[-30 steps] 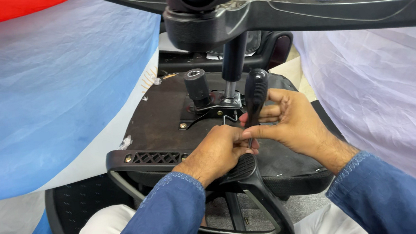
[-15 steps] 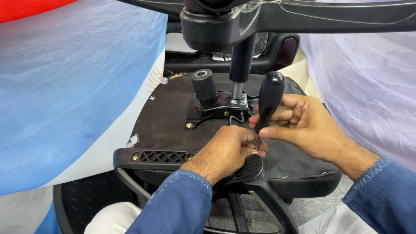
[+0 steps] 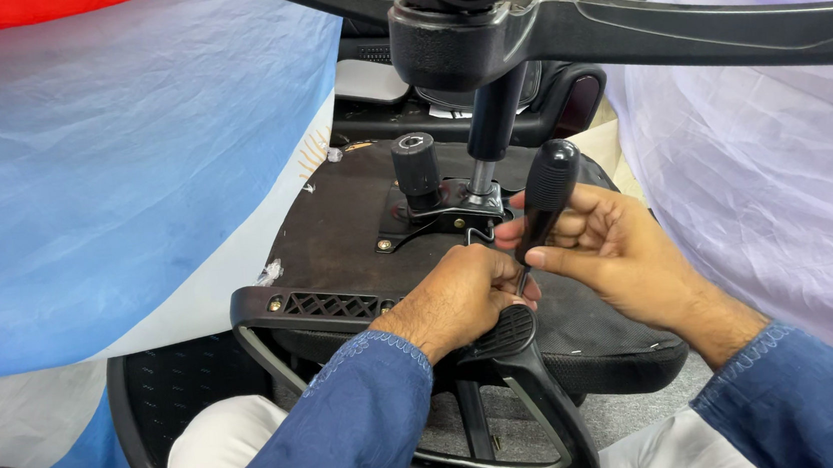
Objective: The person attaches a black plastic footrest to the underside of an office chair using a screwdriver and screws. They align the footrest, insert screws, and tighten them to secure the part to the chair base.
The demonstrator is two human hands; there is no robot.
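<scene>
One black-handled screwdriver (image 3: 546, 198), tilted upright.

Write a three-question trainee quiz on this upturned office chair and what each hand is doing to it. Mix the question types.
1. True or false: the right hand holds a screwdriver by its black handle.
2. Multiple choice: the left hand rests on
A. the red cloth
B. the underside of the seat, beside the screwdriver's tip
C. a caster wheel
3. Fill in: the star base of the chair is ____ the hands in the picture.

Key
1. True
2. B
3. above
</scene>
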